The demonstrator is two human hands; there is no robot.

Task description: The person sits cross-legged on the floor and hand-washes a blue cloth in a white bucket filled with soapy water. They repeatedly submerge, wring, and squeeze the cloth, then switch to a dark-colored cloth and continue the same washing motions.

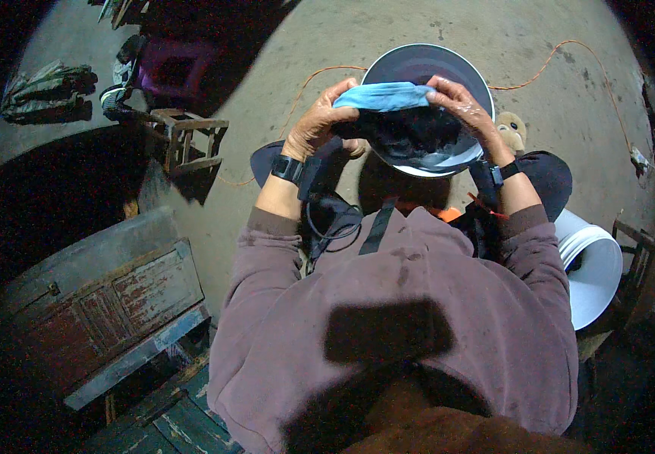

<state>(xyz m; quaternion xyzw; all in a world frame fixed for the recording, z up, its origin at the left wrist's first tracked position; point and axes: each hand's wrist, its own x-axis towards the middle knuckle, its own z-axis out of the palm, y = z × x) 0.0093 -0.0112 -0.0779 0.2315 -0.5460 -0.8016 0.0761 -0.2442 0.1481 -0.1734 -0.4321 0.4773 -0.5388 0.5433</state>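
Observation:
A light-blue cloth is stretched lengthwise between my two hands. My left hand pinches its left end between thumb and fingers. The other end is gripped by my right hand, whose skin glistens wet. Beneath the cloth stands a round white-rimmed basin between my knees. Its lower inside is in deep shadow, so I cannot tell what lies there, though a pale patch shows near the front rim. Each wrist wears a black strap.
An orange cord runs over the concrete floor behind the basin. A plush slipper shows beside my right knee. White buckets lie on their side at right. A wooden stool and worn wooden cabinet stand left.

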